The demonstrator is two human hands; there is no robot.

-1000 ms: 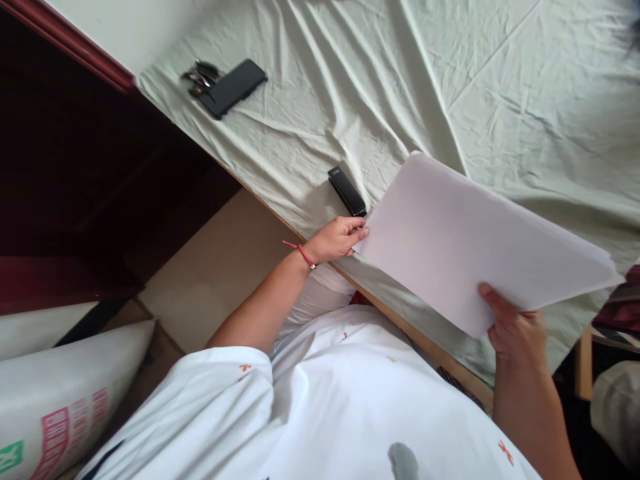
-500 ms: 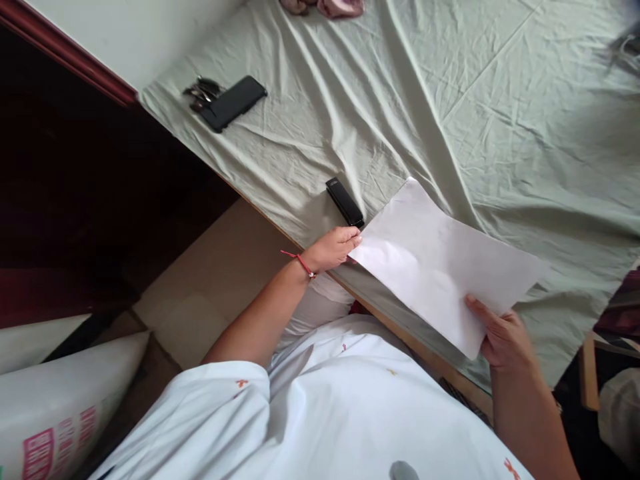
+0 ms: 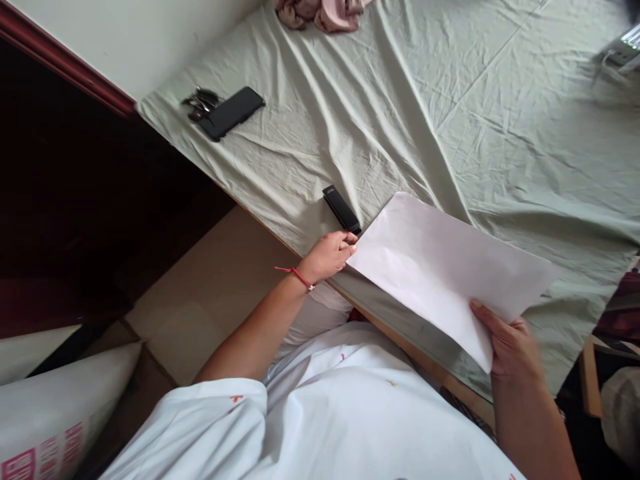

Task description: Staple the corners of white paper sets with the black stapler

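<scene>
A white sheet of paper (image 3: 440,260) is spread over the near edge of the cloth-covered surface, slightly bowed. My right hand (image 3: 515,340) grips its near right side, thumb on top and the other fingers underneath. At the sheet's left corner, my left hand (image 3: 330,255) pinches the paper; a red string bracelet circles that wrist. Just beyond my left fingertips lies a black stapler (image 3: 341,209). The fingertips are very close to its near end, and I cannot tell whether they touch it.
A wrinkled pale green cloth (image 3: 400,120) covers the surface. Towards the far left lie a black phone (image 3: 233,113) and a bunch of keys (image 3: 200,101). Pink fabric (image 3: 325,13) is bunched at the back. A white device with a cable (image 3: 625,50) sits far right. White sacks (image 3: 65,400) stand lower left.
The sheet's right part has shifted a little to the right with my right hand. My left hand's fingers have loosened slightly at the corner. The view has tilted up slightly.
</scene>
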